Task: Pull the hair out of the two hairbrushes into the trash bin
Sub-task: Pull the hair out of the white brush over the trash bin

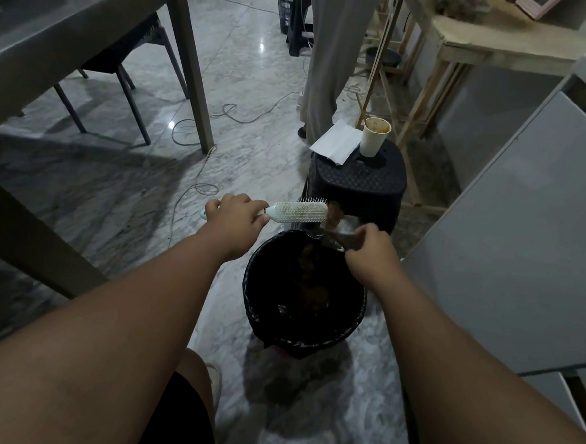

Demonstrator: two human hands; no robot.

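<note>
My left hand [235, 218] grips the handle of a white hairbrush [299, 211], held level above the far rim of the trash bin [253, 308]. A clump of brown hair [335, 214] hangs at the brush's tip. My right hand [368, 252] is closed around a thin grey object [337, 235] that reaches up into that clump; blur hides what it is. The bin is lined with a black bag, and brownish hair [314, 291] lies inside it. I cannot make out a second hairbrush for certain.
A black stool [359, 186] just behind the bin carries a paper cup [375, 137] and white paper [336, 140]. A person's legs [323, 69] stand beyond it. A grey table [191, 61] is at left, white cabinets [524, 236] at right, and cables [201, 130] lie on the floor.
</note>
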